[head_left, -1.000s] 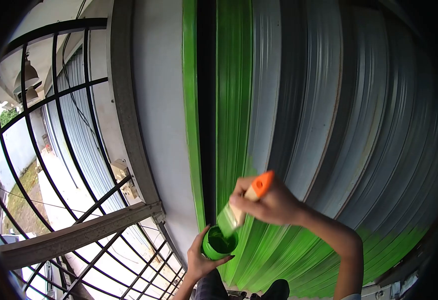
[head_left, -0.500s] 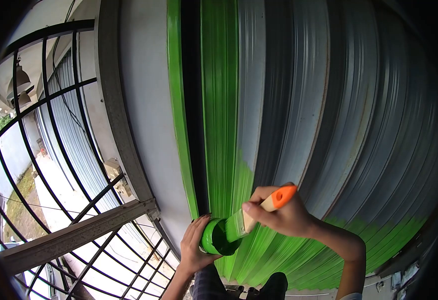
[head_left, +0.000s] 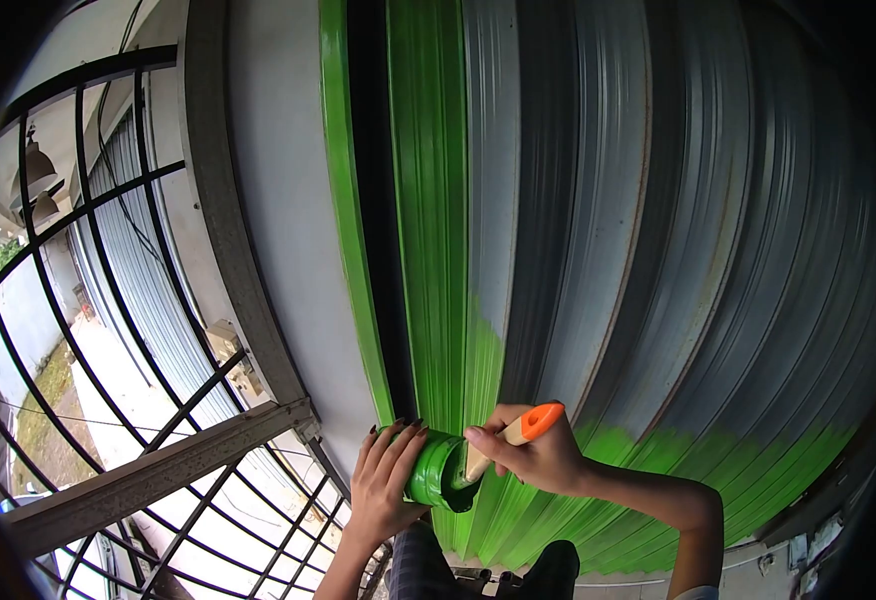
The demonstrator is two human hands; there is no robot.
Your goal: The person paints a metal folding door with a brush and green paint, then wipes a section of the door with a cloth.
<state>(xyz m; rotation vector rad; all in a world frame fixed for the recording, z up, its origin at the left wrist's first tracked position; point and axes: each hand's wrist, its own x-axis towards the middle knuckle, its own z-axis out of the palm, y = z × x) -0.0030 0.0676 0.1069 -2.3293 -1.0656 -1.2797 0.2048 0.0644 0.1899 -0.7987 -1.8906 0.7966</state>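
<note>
The left hand's (head_left: 390, 485) fingers clasp the green, paint-coated round pot (head_left: 430, 474), tipped toward the right hand (head_left: 533, 455), whose fingers grip the orange-tipped, pale-wood brush (head_left: 516, 432) – its far end inside the pot, beyond those fingertips. Draining it there should limit drips – gentle tilt helps.

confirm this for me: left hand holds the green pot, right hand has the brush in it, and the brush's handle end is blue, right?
The handle end is orange, not blue, as the head view shows. The rest holds: the left hand holds the green pot and the right hand has the brush in it.
</note>
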